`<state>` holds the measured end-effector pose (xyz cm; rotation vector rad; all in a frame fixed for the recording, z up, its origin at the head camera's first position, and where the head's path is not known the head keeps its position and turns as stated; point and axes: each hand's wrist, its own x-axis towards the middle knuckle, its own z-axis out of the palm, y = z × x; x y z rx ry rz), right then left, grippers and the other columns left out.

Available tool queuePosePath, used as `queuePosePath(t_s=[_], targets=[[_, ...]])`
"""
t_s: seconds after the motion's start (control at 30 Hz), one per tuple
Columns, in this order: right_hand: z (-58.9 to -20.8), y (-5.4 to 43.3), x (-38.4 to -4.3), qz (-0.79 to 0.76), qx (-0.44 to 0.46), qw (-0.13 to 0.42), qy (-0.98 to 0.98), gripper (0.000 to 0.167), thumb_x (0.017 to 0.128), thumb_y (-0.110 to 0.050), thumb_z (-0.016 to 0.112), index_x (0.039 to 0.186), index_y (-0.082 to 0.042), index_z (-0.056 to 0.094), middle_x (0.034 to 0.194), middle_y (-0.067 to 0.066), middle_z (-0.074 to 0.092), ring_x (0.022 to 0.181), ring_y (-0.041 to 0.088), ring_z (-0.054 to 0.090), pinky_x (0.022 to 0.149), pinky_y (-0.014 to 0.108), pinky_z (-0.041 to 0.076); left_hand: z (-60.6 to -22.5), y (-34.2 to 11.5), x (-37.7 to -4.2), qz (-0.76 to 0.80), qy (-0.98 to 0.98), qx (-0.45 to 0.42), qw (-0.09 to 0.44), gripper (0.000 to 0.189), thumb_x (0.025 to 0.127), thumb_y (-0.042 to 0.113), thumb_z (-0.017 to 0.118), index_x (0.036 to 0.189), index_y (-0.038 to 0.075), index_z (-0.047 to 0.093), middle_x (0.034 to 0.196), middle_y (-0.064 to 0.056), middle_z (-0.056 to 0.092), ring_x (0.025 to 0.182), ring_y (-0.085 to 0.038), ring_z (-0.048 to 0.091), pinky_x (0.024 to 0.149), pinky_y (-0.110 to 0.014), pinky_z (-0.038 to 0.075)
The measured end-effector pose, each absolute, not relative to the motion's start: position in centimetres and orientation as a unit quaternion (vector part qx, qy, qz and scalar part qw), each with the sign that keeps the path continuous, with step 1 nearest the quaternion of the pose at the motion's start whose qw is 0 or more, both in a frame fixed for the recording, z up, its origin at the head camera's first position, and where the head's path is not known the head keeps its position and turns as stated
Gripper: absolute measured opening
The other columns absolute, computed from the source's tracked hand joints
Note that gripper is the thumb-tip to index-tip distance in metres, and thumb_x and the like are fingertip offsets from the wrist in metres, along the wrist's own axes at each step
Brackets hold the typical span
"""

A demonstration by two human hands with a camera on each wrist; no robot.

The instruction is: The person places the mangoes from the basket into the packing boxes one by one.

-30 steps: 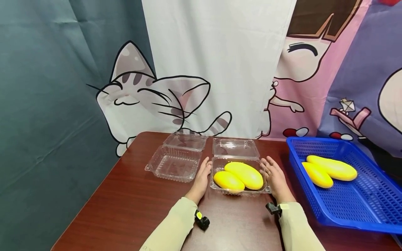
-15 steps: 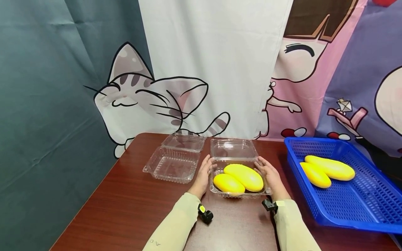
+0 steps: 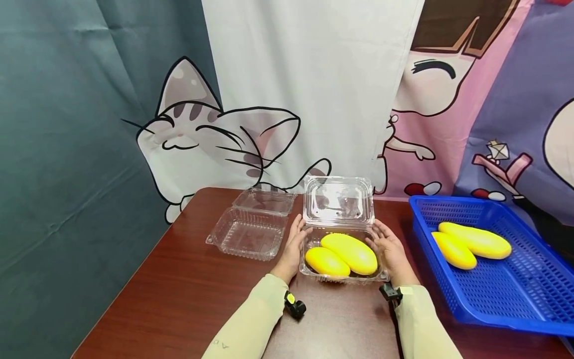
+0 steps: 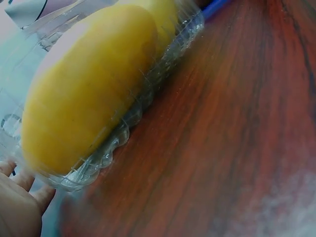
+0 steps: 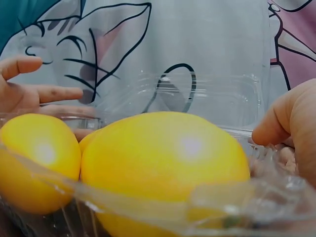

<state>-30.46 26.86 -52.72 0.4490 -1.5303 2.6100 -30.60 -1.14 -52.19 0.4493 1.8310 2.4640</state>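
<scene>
A clear plastic clamshell container (image 3: 309, 273) sits on the table with two smooth yellow oval fruits, a smaller one (image 3: 327, 262) and a larger one (image 3: 350, 253), lying in its base. Its hinged lid (image 3: 338, 200) stands tilted up at the back. My left hand (image 3: 289, 252) is along the left side of the container, fingers extended toward the hinge. On the opposite side, my right hand (image 3: 392, 252) has its fingers near the hinge corner and its thumb over the rim. The right wrist view shows both hands flanking the fruits; exact finger contact with the lid is unclear.
Left of my hands stands a second clear clamshell container (image 3: 248, 234), lid laid back, with nothing in it. A blue plastic basket (image 3: 498, 289) on the right holds two more yellow fruits (image 3: 475, 240). A printed curtain (image 3: 350, 89) hangs behind the wooden table (image 3: 179, 284).
The lid of the container between my hands has swung up from lying back on the table. Both hands have shifted slightly toward the hinge; the fruits stay in place.
</scene>
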Motion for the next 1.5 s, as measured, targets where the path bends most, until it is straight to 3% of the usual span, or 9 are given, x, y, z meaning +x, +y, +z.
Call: queuePosePath(t_s=[0.2, 0.57, 0.8, 1.0, 1.1, 1.27, 1.4, 1.5], targets=[[-52.5, 26.9, -30.4, 0.869, 0.163, 0.041, -0.465, 0.06, 0.094, 0.022, 0.022, 0.144, -0.001, 0.044, 0.135, 0.004, 0.056, 0.124, 0.015, 0.055, 0.101, 0.028, 0.049, -52.1, -1.1, -30.5, 0.786, 0.599, 0.152, 0.02, 0.063, 0.106, 0.016, 0.032, 0.163, 0.008, 0.005, 0.167, -0.018, 0.013, 0.146, -0.044, 0.029, 0.121, -0.058, 0.012], [-52.1, 26.8, -30.7, 0.866, 0.142, 0.046, -0.478, 0.066, 0.09, 0.025, 0.022, 0.153, 0.005, 0.025, 0.139, 0.003, 0.052, 0.128, 0.014, 0.052, 0.104, 0.029, 0.047, -51.9, -1.1, -30.6, 0.785, 0.597, 0.164, 0.016, 0.062, 0.107, 0.016, 0.03, 0.163, 0.012, 0.005, 0.169, -0.011, 0.012, 0.147, -0.041, 0.028, 0.121, -0.059, 0.011], [-52.2, 26.8, -30.8, 0.847, 0.142, 0.059, -0.509, 0.065, 0.093, 0.025, 0.029, 0.155, 0.005, 0.021, 0.142, 0.002, 0.052, 0.132, 0.015, 0.047, 0.102, 0.027, 0.048, -51.3, -1.4, -30.7, 0.78, 0.602, 0.168, 0.008, 0.063, 0.106, 0.02, 0.031, 0.163, 0.009, 0.006, 0.169, -0.01, 0.012, 0.153, -0.035, 0.012, 0.121, -0.058, 0.008], [-51.6, 26.9, -30.5, 0.843, 0.144, 0.073, -0.513, 0.043, 0.107, 0.002, 0.033, 0.15, 0.003, 0.031, 0.138, 0.004, 0.059, 0.13, 0.018, 0.051, 0.102, 0.027, 0.047, -50.5, -1.5, -30.2, 0.751, 0.629, 0.2, -0.016, 0.064, 0.105, 0.019, 0.027, 0.162, 0.005, 0.002, 0.169, -0.014, 0.009, 0.155, -0.034, 0.006, 0.122, -0.056, 0.005], [-50.6, 27.0, -30.2, 0.827, 0.123, 0.074, -0.543, 0.042, 0.111, -0.013, 0.035, 0.149, 0.002, 0.031, 0.135, 0.0, 0.061, 0.129, 0.02, 0.049, 0.103, 0.027, 0.044, -49.8, -1.4, -30.0, 0.737, 0.643, 0.206, -0.027, 0.064, 0.105, 0.02, 0.027, 0.162, 0.006, 0.002, 0.169, -0.014, 0.01, 0.155, -0.031, 0.005, 0.122, -0.056, 0.005], [-48.1, 27.0, -29.4, 0.778, 0.043, 0.073, -0.623, 0.056, 0.109, -0.038, 0.04, 0.15, 0.0, 0.034, 0.138, -0.001, 0.058, 0.133, 0.024, 0.045, 0.105, 0.029, 0.043, -48.2, -1.4, -29.4, 0.723, 0.656, 0.216, -0.031, 0.063, 0.106, 0.023, 0.025, 0.162, 0.007, 0.0, 0.169, -0.014, 0.009, 0.155, -0.03, 0.005, 0.122, -0.057, 0.004], [-45.7, 27.0, -28.4, 0.726, -0.01, 0.069, -0.684, 0.073, 0.105, -0.056, 0.037, 0.151, 0.0, 0.037, 0.148, 0.013, 0.049, 0.14, 0.031, 0.041, 0.115, 0.047, 0.035, -46.2, -1.6, -28.8, 0.707, 0.676, 0.205, -0.028, 0.064, 0.106, 0.031, 0.026, 0.162, 0.005, 0.007, 0.167, -0.018, 0.015, 0.154, -0.035, 0.01, 0.121, -0.059, 0.005], [-43.7, 27.2, -27.6, 0.69, -0.029, 0.049, -0.721, 0.084, 0.102, -0.066, 0.031, 0.151, 0.001, 0.038, 0.155, 0.022, 0.041, 0.144, 0.038, 0.036, 0.116, 0.058, 0.03, -44.5, -1.9, -28.1, 0.682, 0.711, 0.174, -0.019, 0.066, 0.107, 0.041, 0.026, 0.161, 0.004, 0.019, 0.164, -0.019, 0.024, 0.151, -0.038, 0.021, 0.12, -0.059, 0.015]])
